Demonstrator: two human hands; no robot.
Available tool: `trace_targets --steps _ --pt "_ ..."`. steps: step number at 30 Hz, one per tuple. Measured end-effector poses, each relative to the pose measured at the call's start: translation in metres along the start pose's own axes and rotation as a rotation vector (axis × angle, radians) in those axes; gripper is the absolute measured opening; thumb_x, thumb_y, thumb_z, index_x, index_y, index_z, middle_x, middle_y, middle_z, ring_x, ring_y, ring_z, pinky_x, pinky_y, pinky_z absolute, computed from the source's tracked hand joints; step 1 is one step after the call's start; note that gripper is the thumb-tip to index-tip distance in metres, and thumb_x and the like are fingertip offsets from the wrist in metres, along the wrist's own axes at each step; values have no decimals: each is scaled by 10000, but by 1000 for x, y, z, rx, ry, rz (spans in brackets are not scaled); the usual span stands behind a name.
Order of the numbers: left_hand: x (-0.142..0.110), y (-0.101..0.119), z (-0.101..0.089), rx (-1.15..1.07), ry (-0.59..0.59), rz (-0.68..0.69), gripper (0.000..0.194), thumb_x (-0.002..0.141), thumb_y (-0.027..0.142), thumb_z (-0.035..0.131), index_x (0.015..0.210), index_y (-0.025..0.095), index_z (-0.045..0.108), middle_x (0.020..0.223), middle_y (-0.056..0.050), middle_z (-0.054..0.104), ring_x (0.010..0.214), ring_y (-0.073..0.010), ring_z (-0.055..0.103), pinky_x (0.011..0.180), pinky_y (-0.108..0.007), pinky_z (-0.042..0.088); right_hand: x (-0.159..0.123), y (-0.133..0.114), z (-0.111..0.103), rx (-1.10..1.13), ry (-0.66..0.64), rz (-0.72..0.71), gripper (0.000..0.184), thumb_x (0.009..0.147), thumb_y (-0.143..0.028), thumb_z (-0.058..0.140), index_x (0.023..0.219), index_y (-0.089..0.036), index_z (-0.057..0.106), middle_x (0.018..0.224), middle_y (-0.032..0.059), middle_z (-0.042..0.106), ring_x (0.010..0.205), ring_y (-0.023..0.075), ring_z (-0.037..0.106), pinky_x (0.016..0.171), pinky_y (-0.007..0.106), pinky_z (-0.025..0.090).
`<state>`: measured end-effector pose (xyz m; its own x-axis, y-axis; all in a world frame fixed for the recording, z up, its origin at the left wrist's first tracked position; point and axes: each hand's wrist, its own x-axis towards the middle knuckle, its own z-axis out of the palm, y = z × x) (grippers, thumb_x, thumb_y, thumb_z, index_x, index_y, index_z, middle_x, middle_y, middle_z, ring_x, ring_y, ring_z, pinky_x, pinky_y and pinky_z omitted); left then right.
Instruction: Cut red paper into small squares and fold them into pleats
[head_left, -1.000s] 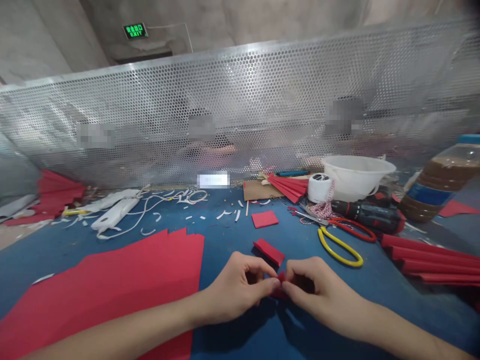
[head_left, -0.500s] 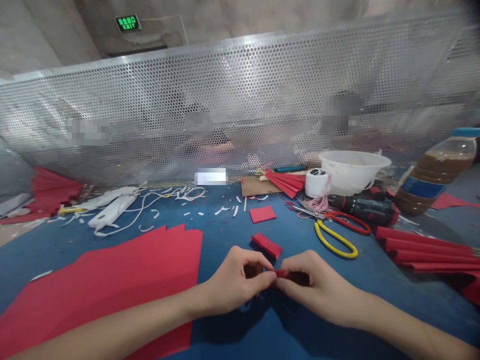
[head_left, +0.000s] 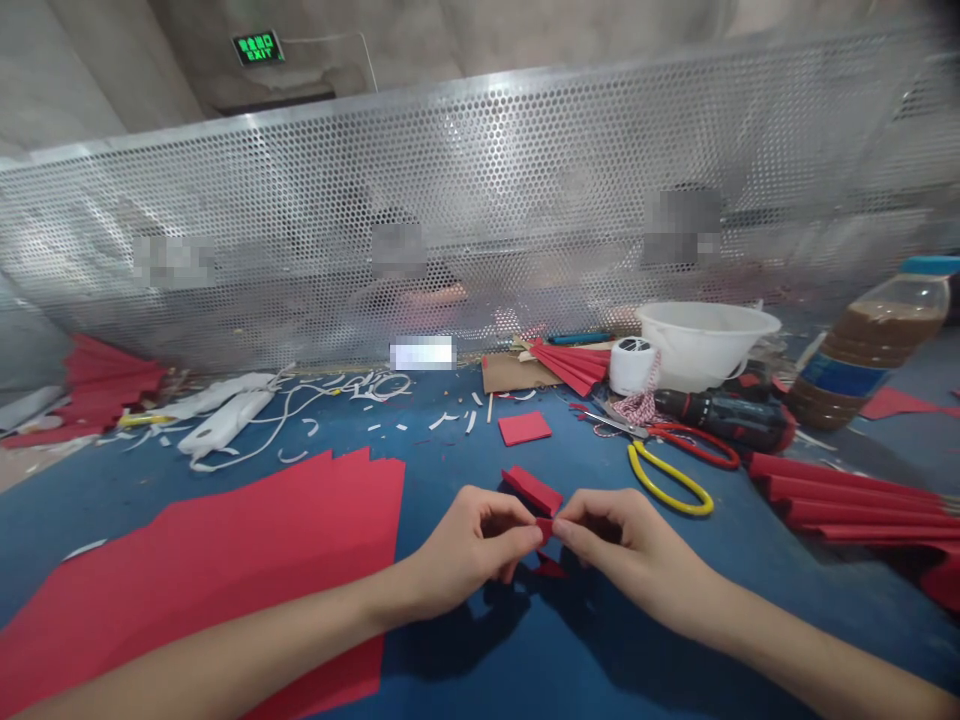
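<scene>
Between their fingertips, my left hand [head_left: 480,540] and my right hand [head_left: 634,545] pinch a small piece of red paper [head_left: 544,526], each at one side. Most of the piece is covered by the fingers. Below it a dark red paper bit [head_left: 550,567] shows; I cannot tell whether it hangs from the held piece or lies on the table. Just beyond the fingers rests a folded red paper strip [head_left: 531,490], and farther back a flat red paper rectangle [head_left: 525,429]. A stack of large red sheets [head_left: 300,540] lies under and beside my left forearm.
Yellow-and-red-handled scissors [head_left: 671,480], a power drill [head_left: 727,420], a string spool [head_left: 632,366], a white bowl [head_left: 705,340] and a bottle of brown liquid [head_left: 862,350] stand or lie right. Pleated red paper [head_left: 847,505] sits near right. A power strip [head_left: 229,420] and perforated metal screen [head_left: 487,200] are behind.
Both hands have shifted slightly away from me, toward the folded strip. Their fingertips have drawn a little apart, showing more of the small red piece. The view has tilted slightly.
</scene>
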<state>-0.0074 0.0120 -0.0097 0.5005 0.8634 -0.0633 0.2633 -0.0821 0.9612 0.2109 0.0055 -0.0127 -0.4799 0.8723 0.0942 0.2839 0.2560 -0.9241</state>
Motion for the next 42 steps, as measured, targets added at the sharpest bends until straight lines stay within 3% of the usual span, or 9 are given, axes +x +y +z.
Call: trace_targets --steps 14,18,20,24,28,34,37,42 --pt "-1 8 5 114 93 5 348 949 465 539 883 144 656 589 33 508 499 -94 436 481 -213 330 0 1 -1 -15 7 19 293 932 -352 556 704 -169 538 603 -46 446 566 103 354 515 247 259" --pt "-3 14 8 277 74 104 126 850 269 648 915 161 653 720 4 597 635 -129 521 595 -241 412 2 6 -6 84 189 28 262 883 -293 515 648 -190 456 574 -60 344 534 97 295 485 243 220" --pt "-5 16 10 435 16 208 220 732 154 706 949 166 673 841 -25 654 786 -173 569 706 -269 450 4 9 -9 157 250 57 259 862 -275 489 630 -204 397 561 -69 281 517 95 240 465 245 180" --pt "-6 11 13 583 -31 333 189 772 91 646 936 170 697 942 -50 671 923 -201 571 833 -301 452 7 12 -10 203 212 81 270 858 -273 475 622 -207 361 563 -67 262 527 98 222 463 244 160" --pt "-3 8 10 504 11 305 189 822 66 622 928 190 718 955 -40 647 927 -181 571 843 -282 448 7 8 -7 168 150 56 252 863 -269 476 634 -196 400 592 -57 302 544 97 261 475 235 198" --pt "-2 14 8 295 89 220 77 900 159 588 930 178 656 981 -39 625 803 -145 571 687 -247 440 5 1 -7 103 97 50 284 914 -348 531 691 -172 546 594 -44 410 535 98 363 498 236 271" --pt "-1 12 8 183 122 135 101 948 220 546 1004 183 622 841 -10 644 729 -140 580 660 -249 438 5 0 -6 125 50 61 287 927 -389 563 767 -160 629 629 -22 509 537 101 428 509 238 309" --pt "1 7 7 29 154 98 142 965 272 542 1044 199 634 895 -11 671 697 -122 602 642 -238 447 5 2 -4 135 50 67 324 929 -421 595 781 -146 681 674 5 600 534 94 449 505 231 330"
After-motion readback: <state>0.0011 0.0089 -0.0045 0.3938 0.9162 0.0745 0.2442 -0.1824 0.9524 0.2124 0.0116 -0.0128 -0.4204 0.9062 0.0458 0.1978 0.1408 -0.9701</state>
